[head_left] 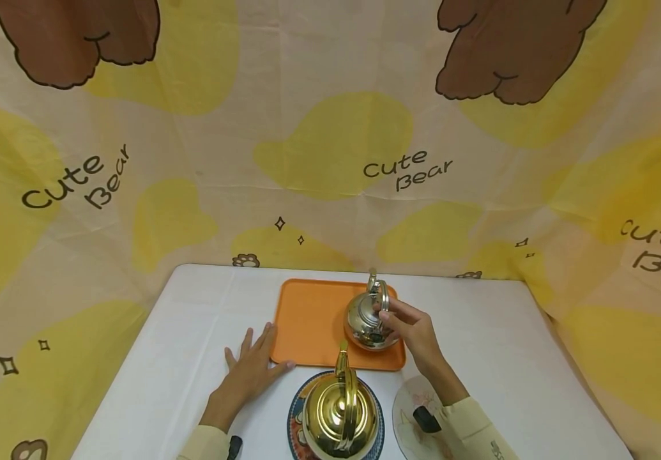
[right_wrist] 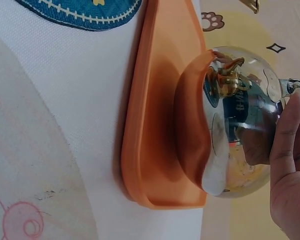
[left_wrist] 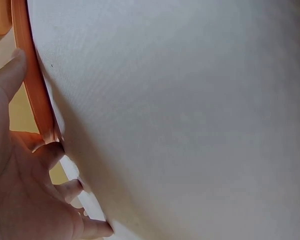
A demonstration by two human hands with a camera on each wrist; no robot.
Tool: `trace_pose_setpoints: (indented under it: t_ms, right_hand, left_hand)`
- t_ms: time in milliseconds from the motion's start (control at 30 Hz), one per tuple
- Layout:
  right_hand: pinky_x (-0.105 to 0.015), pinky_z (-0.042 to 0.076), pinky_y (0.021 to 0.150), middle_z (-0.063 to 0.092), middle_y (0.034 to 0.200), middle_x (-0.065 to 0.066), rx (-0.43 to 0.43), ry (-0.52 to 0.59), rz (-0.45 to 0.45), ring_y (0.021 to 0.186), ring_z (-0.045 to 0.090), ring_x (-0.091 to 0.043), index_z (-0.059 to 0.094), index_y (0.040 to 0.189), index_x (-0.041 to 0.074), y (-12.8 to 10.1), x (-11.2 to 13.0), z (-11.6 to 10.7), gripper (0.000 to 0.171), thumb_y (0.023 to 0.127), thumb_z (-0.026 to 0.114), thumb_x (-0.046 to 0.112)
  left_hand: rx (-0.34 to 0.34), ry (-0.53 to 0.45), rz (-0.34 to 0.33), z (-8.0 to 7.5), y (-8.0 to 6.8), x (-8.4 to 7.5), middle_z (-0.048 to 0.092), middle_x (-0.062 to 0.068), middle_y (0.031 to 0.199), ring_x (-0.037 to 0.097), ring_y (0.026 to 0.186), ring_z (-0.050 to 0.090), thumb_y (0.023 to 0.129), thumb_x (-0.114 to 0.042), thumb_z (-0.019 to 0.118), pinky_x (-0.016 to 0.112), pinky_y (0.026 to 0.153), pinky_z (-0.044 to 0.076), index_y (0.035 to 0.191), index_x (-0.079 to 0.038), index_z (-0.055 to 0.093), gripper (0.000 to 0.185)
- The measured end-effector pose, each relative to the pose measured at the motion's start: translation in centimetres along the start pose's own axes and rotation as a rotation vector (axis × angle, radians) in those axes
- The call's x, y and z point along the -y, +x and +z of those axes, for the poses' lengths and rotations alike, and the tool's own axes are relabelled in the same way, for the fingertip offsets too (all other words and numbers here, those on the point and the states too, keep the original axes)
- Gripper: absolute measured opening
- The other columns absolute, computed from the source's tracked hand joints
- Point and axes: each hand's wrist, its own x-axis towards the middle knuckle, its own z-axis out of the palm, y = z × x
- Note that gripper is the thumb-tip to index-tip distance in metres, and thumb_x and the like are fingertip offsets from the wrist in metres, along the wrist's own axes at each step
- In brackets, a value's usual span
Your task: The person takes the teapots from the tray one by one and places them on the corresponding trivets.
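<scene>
A shiny silver teapot (head_left: 364,319) stands at the right part of an orange tray (head_left: 310,319), its spout toward the far edge. My right hand (head_left: 419,335) holds it by the upright handle (head_left: 384,295), thumb and fingers at the handle's near end. From the right wrist view, the teapot's rounded body (right_wrist: 240,120) is close over the tray floor and mirrors the orange. My left hand (head_left: 250,374) lies with spread fingers at the tray's near left corner, the thumb (left_wrist: 15,67) along its rim.
In front of the tray, a gold teapot (head_left: 338,415) stands on a round blue patterned mat (head_left: 296,415). Right of it lies a pale round mat (head_left: 407,409), partly under my right forearm. A white table (head_left: 479,332) carries everything, with a printed cloth (head_left: 330,147) hanging behind.
</scene>
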Motion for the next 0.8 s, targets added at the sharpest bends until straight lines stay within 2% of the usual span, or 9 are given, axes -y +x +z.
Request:
trace_pose_setpoints:
  t_ms: [100, 333, 533, 800]
  right_hand:
    - [-0.036, 0.064, 0.065, 0.078, 0.118, -0.010, 0.012, 0.001, -0.014, 0.080, 0.070, -0.020, 0.064, 0.141, -0.003, -0.1, 0.2, -0.1, 0.041, 0.104, 0.069, 0.013]
    - [-0.038, 0.064, 0.065, 0.075, 0.121, -0.021, 0.022, -0.007, -0.046, 0.079, 0.069, -0.021, 0.063, 0.141, -0.006, -0.3, 1.1, -0.1, 0.040, 0.104, 0.067, 0.011]
    - [-0.036, 0.064, 0.066, 0.074, 0.125, -0.024, 0.020, -0.011, -0.048, 0.081, 0.068, -0.020, 0.059, 0.144, -0.008, -0.7, 1.8, -0.2, 0.044, 0.105, 0.067, 0.011]
    - [-0.035, 0.064, 0.066, 0.074, 0.126, -0.022, 0.016, -0.007, -0.055, 0.083, 0.069, -0.021, 0.060, 0.146, -0.003, -1.4, 2.7, -0.5, 0.044, 0.104, 0.067, 0.009]
  left_hand:
    - [0.002, 0.001, -0.002, 0.0, 0.0, 0.0, 0.025, 0.017, 0.174, 0.057, 0.159, 0.007, 0.095, -0.065, 0.068, 0.092, 0.108, -0.005, 0.169, -0.008, 0.027, 0.101]
    - [0.007, 0.006, -0.003, 0.2, 0.2, 0.3, 0.024, 0.016, 0.175, 0.056, 0.160, 0.005, 0.096, -0.066, 0.067, 0.092, 0.108, -0.006, 0.169, -0.009, 0.025, 0.102]
    - [0.017, -0.001, -0.007, 0.1, 0.2, 0.3, 0.022, 0.015, 0.176, 0.055, 0.160, 0.004, 0.097, -0.064, 0.066, 0.091, 0.109, -0.008, 0.170, -0.010, 0.023, 0.101]
    - [0.015, 0.004, -0.004, 0.1, 0.1, 0.2, 0.024, 0.016, 0.175, 0.056, 0.160, 0.006, 0.097, -0.064, 0.067, 0.091, 0.109, -0.006, 0.169, -0.008, 0.025, 0.101]
